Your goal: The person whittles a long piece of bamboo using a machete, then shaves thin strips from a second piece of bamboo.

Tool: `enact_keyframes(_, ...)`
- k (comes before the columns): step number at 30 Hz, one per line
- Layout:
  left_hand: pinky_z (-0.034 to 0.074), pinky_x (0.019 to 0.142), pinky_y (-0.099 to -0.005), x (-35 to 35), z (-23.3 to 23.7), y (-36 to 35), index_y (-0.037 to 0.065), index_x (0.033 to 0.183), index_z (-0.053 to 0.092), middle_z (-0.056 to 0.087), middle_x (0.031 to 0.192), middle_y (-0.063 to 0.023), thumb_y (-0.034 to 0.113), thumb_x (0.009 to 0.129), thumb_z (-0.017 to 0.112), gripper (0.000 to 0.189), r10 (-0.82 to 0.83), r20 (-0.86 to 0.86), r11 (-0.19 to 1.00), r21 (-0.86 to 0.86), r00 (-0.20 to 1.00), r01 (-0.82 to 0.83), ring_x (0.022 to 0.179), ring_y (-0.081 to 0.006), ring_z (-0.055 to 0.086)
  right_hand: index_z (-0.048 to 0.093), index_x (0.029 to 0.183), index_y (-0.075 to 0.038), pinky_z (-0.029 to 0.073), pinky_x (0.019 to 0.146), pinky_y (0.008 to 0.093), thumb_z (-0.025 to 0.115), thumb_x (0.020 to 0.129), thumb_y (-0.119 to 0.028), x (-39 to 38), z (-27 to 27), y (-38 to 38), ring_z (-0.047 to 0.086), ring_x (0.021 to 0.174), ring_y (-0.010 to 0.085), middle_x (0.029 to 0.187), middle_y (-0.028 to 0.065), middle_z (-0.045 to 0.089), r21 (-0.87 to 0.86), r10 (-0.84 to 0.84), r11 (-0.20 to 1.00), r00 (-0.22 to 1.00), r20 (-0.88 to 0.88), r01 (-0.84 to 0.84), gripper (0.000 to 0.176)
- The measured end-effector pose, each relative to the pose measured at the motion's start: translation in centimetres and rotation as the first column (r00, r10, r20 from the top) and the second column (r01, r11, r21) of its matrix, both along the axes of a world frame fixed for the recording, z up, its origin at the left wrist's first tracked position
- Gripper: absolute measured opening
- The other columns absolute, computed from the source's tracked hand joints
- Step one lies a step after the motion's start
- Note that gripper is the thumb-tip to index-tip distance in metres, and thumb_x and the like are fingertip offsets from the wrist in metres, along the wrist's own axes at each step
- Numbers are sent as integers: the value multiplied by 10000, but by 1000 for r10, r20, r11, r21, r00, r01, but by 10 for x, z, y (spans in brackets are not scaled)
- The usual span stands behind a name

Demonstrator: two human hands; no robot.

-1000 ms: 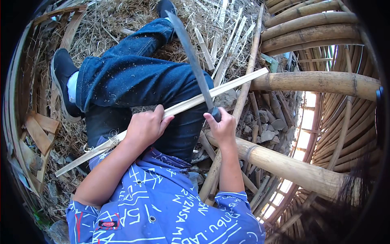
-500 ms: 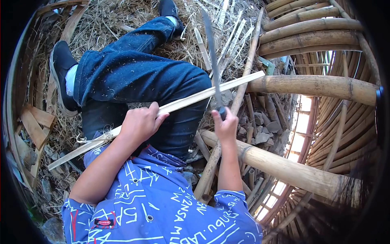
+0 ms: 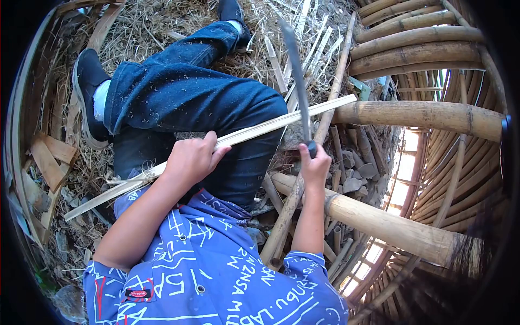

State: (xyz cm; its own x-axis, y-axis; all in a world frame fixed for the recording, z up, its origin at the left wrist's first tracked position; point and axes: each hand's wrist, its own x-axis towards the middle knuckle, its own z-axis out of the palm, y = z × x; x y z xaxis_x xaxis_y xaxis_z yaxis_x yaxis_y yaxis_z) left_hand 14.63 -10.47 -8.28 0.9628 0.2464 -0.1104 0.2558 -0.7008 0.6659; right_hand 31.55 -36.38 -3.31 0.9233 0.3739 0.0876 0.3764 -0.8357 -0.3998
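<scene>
A long pale bamboo strip (image 3: 260, 129) lies slantwise across my bent leg, its far end reaching over a thin bamboo pole. My left hand (image 3: 190, 158) is wrapped round the strip near its middle, thumb stretched along it. Curled shavings (image 3: 145, 177) cling to the strip behind that hand. In my right hand (image 3: 316, 167) is the dark handle of a long knife (image 3: 299, 78). Its blade points away from me and crosses the strip between my knee and the strip's far end. My right fist stays on the near side of the strip.
Thick bamboo poles (image 3: 390, 219) run from beside my right hand towards the curved bamboo wall (image 3: 455, 179). The thin pole (image 3: 337, 76) stretches along my right side. Shavings and split strips (image 3: 311, 54) litter the ground, with stones (image 3: 355, 181) at the right.
My right hand and the knife have shifted right along the strip, towards its far end. My left hand keeps its hold on the strip. The whole view has drifted slightly.
</scene>
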Motion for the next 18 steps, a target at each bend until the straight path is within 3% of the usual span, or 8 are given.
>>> enact_keyframes(7, 493, 554, -498, 0, -3, -1, 42, 840, 521, 625, 638, -189, 420, 975, 541, 402, -2, 47, 1000, -6, 999, 2, 612, -396, 636, 625, 764, 6, 480, 572, 418, 644, 873, -605, 6, -3, -3, 631, 582, 366, 583, 181, 568, 91, -39, 995, 999, 1, 38, 621)
enact_keyframes(11, 492, 556, -500, -1, -1, 0, 41, 838, 519, 625, 640, -188, 420, 974, 544, 404, -8, -1, 1000, 4, 1000, 8, 616, -398, 636, 635, 790, -6, 477, 567, 421, 608, 872, -651, -17, -12, 8, 643, 603, 365, 601, 171, 585, 118, 50, 992, 996, -80, -40, 651)
enact_keyframes(18, 492, 560, -500, 0, -1, -1, 40, 836, 517, 627, 654, -189, 414, 974, 545, 399, -12, 16, 1000, 13, 1000, 12, 631, -397, 638, 639, 779, -10, 478, 568, 438, 606, 876, -637, -14, -13, 2, 648, 613, 380, 600, 177, 591, 56, 16, 998, 998, -65, -12, 635)
